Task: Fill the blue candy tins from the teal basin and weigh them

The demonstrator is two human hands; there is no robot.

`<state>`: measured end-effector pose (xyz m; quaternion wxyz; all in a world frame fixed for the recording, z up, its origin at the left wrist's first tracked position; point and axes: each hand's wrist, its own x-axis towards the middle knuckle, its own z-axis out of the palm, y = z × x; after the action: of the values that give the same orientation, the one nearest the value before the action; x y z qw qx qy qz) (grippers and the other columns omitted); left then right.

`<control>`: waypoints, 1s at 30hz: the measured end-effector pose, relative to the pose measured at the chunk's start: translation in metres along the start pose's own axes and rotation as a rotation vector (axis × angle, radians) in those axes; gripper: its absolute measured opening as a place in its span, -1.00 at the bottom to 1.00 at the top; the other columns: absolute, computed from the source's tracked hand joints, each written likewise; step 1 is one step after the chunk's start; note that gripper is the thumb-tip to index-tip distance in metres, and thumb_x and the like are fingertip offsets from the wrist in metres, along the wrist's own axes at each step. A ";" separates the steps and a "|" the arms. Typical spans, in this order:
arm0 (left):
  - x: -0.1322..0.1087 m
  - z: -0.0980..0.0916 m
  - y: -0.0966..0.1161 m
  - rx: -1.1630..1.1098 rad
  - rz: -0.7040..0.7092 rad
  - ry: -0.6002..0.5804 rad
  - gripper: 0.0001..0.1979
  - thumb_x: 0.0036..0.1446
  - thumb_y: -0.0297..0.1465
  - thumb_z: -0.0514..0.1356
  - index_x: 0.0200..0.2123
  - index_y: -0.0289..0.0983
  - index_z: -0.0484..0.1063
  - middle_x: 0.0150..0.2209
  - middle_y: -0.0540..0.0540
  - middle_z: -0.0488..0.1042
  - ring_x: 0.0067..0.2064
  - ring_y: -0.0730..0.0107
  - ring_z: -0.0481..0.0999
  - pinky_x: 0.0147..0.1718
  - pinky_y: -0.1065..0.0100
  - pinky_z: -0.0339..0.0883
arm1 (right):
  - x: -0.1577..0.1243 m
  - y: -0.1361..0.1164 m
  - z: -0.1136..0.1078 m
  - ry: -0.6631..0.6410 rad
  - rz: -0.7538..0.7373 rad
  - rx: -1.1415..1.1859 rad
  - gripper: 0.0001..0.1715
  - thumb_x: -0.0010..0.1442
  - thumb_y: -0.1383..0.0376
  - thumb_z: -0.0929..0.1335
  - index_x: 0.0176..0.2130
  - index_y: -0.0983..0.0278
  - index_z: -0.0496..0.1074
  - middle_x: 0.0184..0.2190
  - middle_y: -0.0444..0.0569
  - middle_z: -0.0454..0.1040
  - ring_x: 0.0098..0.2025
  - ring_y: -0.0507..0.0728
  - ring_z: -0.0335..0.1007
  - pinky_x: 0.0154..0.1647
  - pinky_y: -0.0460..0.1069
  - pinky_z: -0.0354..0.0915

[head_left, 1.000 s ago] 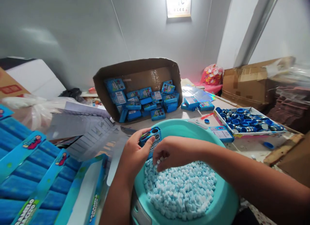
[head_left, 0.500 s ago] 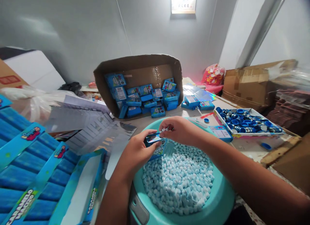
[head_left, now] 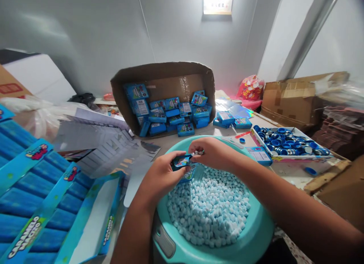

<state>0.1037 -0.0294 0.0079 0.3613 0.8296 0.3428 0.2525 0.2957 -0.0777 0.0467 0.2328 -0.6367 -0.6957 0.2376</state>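
Seen from the head camera, where the left hand (head_left: 163, 175) grips a small blue box (head_left: 182, 162) above the left far part of a turquoise basin (head_left: 254, 233), the relation that matters is between that box's right end and the fingers of the right hand (head_left: 210, 152). The left thumb lies along the near side and the fingers along the far side, closed on it and covering its left end. Its long axis seems to run roughly left to right, though the grip hides too much to be sure of the tilt. The right hand comes over the basin from the right, its fingers curled and nearly closed around a few pale tablets (head_left: 199, 153). Those fingertips are just beside the box's right far corner, so the box lies to their left and slightly nearer; whether they touch it, I cannot tell. The left hand is the one holding the box, the right only adjoining it. Below both hands, a heap of similar tablets (head_left: 212, 207) fills the basin's bottom. On the far side, a cardboard carton (head_left: 166, 84) lies open toward the hands, with more blue boxes (head_left: 186, 129) inside.
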 end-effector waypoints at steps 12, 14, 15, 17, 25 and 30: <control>-0.001 0.001 -0.004 0.006 0.008 0.068 -0.62 0.10 -0.26 0.32 0.01 -0.14 0.54 -0.06 -0.05 0.63 -0.07 0.18 0.62 -0.09 0.24 0.48 | 0.002 0.011 0.010 0.102 -0.091 0.147 -0.76 0.05 0.44 0.41 -0.21 0.25 0.48 -0.28 -0.10 0.53 -0.25 0.04 0.44 -0.24 -0.08 0.33; 0.000 0.001 -0.006 0.004 -0.008 0.078 -0.59 0.08 -0.26 0.33 0.02 -0.14 0.54 -0.07 -0.06 0.63 -0.08 0.17 0.62 -0.08 0.22 0.48 | 0.001 0.011 0.010 0.104 -0.115 0.195 -0.69 0.07 0.46 0.38 -0.15 0.23 0.46 -0.20 -0.08 0.54 -0.20 0.04 0.47 -0.21 -0.08 0.37; 0.000 0.001 -0.006 -0.004 -0.016 0.079 -0.59 0.07 -0.26 0.34 0.03 -0.14 0.53 -0.08 -0.06 0.63 -0.10 0.18 0.62 -0.10 0.22 0.49 | 0.001 0.011 0.010 0.096 -0.134 0.216 -0.66 0.09 0.47 0.36 -0.11 0.23 0.44 -0.16 -0.08 0.54 -0.18 0.04 0.48 -0.18 -0.07 0.39; 0.000 0.000 -0.006 -0.025 -0.028 0.077 -0.59 0.08 -0.27 0.33 0.03 -0.14 0.53 -0.10 -0.06 0.64 -0.14 0.20 0.62 -0.13 0.23 0.49 | -0.001 0.010 0.009 0.079 -0.171 0.246 -0.61 0.13 0.49 0.33 -0.04 0.23 0.41 -0.11 -0.05 0.54 -0.14 0.04 0.51 -0.12 -0.06 0.41; 0.000 0.000 -0.006 -0.037 -0.050 0.136 -0.59 0.09 -0.24 0.32 0.03 -0.17 0.52 -0.06 -0.10 0.61 -0.08 0.17 0.61 -0.04 0.18 0.46 | -0.006 0.005 0.008 0.045 -0.284 0.290 -0.47 0.19 0.56 0.22 0.10 0.21 0.31 0.06 -0.02 0.48 0.09 0.06 0.46 0.15 -0.01 0.37; 0.002 0.002 -0.005 -0.107 -0.080 0.238 -0.50 0.07 -0.20 0.34 0.09 -0.20 0.47 0.00 -0.13 0.59 -0.01 0.15 0.59 -0.03 0.20 0.47 | -0.002 0.004 0.009 0.140 -0.250 0.286 -0.34 0.18 0.56 0.20 0.23 0.24 0.17 0.19 0.07 0.36 0.26 0.10 0.29 0.30 0.04 0.24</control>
<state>0.1042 -0.0259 0.0034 0.3716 0.7591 0.4020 0.3523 0.2935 -0.0795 0.0370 0.3961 -0.5210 -0.7106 0.2583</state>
